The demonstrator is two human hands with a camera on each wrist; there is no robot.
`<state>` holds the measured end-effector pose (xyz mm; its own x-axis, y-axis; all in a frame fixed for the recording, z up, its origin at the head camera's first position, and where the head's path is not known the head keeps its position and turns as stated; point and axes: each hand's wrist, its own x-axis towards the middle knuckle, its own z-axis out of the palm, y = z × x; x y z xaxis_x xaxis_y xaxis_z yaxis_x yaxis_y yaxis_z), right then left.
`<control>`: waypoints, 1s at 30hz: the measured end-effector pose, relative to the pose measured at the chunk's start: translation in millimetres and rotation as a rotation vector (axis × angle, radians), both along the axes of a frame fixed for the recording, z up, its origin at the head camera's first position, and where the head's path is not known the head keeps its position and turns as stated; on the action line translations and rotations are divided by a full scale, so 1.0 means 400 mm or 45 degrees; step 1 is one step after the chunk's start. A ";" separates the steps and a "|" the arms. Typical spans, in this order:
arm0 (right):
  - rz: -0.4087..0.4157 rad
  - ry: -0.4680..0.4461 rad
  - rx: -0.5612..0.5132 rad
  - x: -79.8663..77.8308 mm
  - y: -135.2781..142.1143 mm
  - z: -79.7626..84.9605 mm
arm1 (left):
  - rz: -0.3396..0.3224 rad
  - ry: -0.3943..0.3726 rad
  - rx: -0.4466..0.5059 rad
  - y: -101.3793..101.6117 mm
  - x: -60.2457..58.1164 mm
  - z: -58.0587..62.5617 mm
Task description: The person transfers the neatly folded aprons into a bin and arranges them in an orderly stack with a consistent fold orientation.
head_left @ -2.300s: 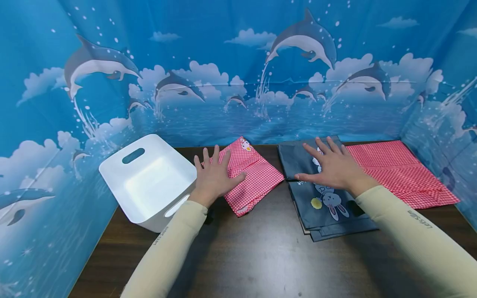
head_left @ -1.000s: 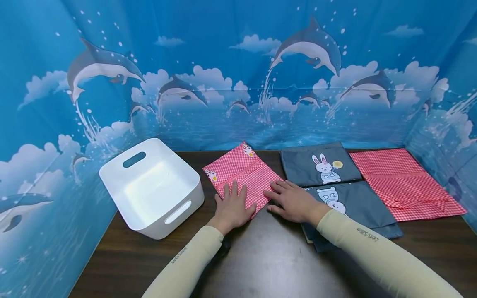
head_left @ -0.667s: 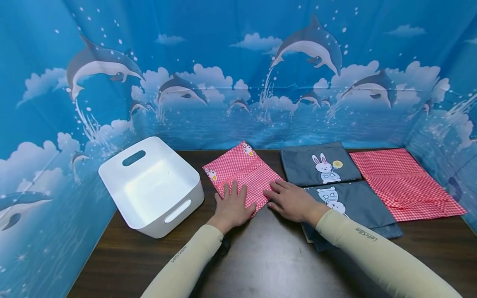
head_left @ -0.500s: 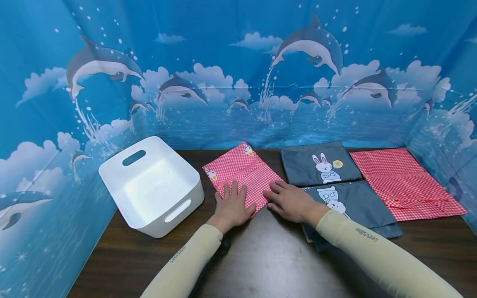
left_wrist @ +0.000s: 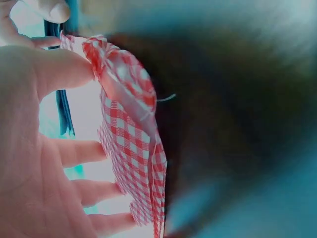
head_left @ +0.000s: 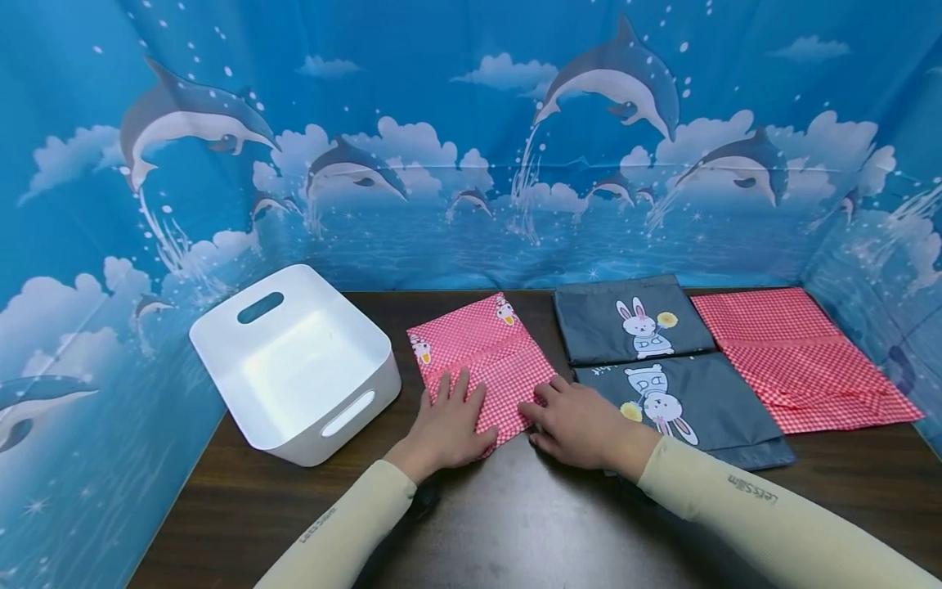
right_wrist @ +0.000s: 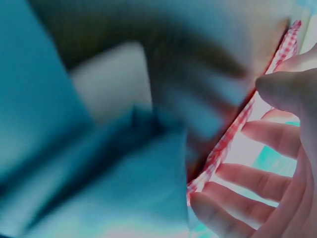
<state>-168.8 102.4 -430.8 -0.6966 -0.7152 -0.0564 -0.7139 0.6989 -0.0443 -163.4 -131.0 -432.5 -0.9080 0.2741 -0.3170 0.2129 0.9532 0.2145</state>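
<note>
A folded red-and-white checked cloth point(head_left: 482, 343) with small cartoon prints at its far corners lies on the table, turned slightly. My left hand point(head_left: 444, 427) rests on its near left part, fingers extended and spread. In the left wrist view, the thumb and fingertips meet the layered edge of the cloth point(left_wrist: 129, 129). My right hand point(head_left: 581, 424) touches its near right edge with loosely bent fingers. The right wrist view shows those fingertips along the rim of the cloth point(right_wrist: 223, 146). Parts of the cloth under the hands are hidden.
A white box point(head_left: 384, 388) with handle slots stands to the left. Dark folded pieces with rabbit prints, a far one point(head_left: 589, 327) and a near one point(head_left: 724, 401), lie right of centre. Another red checked cloth point(head_left: 795, 352) lies at far right. A dolphin-print curtain point(head_left: 412, 237) hangs behind.
Both hands came down from above onto the checked cloth, the right from over the dark pieces. Since half a second ago the cloth has turned and slid slightly nearer, with the hands on it.
</note>
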 end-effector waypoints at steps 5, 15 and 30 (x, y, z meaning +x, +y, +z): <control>0.041 0.093 -0.011 0.030 0.007 -0.002 | -0.038 0.024 0.023 -0.013 0.029 0.000; -0.223 -0.058 -0.226 -0.023 0.012 0.002 | 0.132 0.117 0.144 -0.002 0.003 0.003; -0.650 -0.352 -0.276 -0.122 -0.027 0.018 | 0.462 0.164 0.002 0.017 -0.063 0.006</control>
<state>-217.5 91.8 -423.8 -0.9342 -0.3109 -0.1747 -0.2336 0.9036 -0.3590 -188.5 -124.1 -430.2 -0.9784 -0.0721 -0.1937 -0.1130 0.9713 0.2091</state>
